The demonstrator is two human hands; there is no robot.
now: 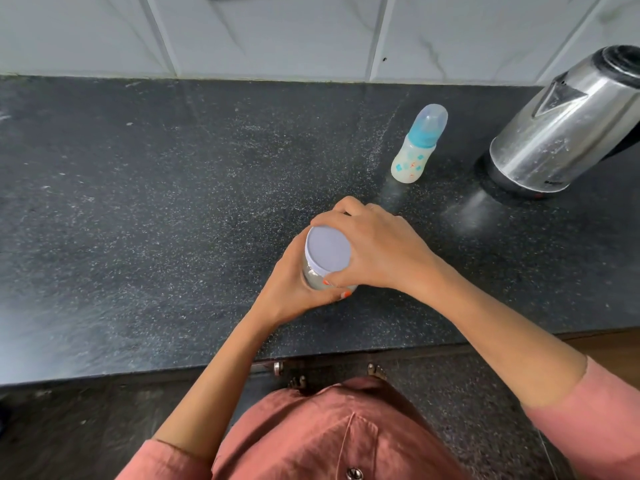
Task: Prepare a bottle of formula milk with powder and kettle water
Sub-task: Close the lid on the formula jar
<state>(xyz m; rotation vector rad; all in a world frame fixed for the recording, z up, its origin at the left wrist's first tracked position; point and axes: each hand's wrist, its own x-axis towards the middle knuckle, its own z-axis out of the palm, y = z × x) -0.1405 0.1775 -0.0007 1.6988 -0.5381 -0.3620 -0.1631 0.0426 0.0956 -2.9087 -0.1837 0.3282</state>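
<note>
A clear powder jar (pixel 311 277) with a pale lilac lid (pixel 327 251) stands on the black counter (pixel 138 220) near the middle. My left hand (pixel 294 289) wraps around the jar's body from the left and below. My right hand (pixel 374 249) grips the lid's rim from the right. The jar's contents are mostly hidden by my fingers. A baby bottle (pixel 417 145) with a blue collar and a clear cap stands upright behind and to the right of my hands. A steel electric kettle (pixel 568 126) sits on its base at the far right.
A white tiled wall (pixel 277 32) runs along the back of the counter. The counter's front edge (pixel 173 370) lies just below my forearms, with the dark floor and my feet beneath.
</note>
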